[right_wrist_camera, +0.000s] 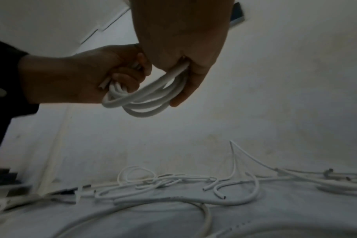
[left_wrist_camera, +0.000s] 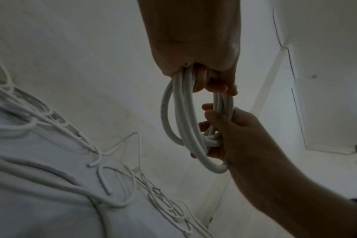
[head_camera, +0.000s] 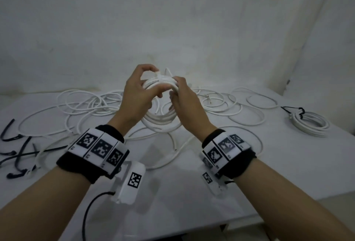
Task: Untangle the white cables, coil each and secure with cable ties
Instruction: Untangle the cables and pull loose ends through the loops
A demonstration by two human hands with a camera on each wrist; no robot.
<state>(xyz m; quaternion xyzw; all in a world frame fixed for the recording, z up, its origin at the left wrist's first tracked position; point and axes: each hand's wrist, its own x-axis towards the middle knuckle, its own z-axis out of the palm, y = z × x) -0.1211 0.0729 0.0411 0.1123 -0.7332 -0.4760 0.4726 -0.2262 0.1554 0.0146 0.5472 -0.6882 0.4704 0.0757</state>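
Both hands grip one white cable coil (head_camera: 160, 104), held up above the table (head_camera: 192, 192). Left hand (head_camera: 135, 94) has fingers curled round the coil's top-left; right hand (head_camera: 183, 102) is wrapped round its right side. Loose white cables (head_camera: 80, 106) sprawl on the table below. Tied coil (head_camera: 309, 123) lies far right, black cable ties (head_camera: 13, 150) far left.

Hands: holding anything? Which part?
Both grip one white cable coil: left hand its upper-left loops, right hand its upper-right loops, above the table.
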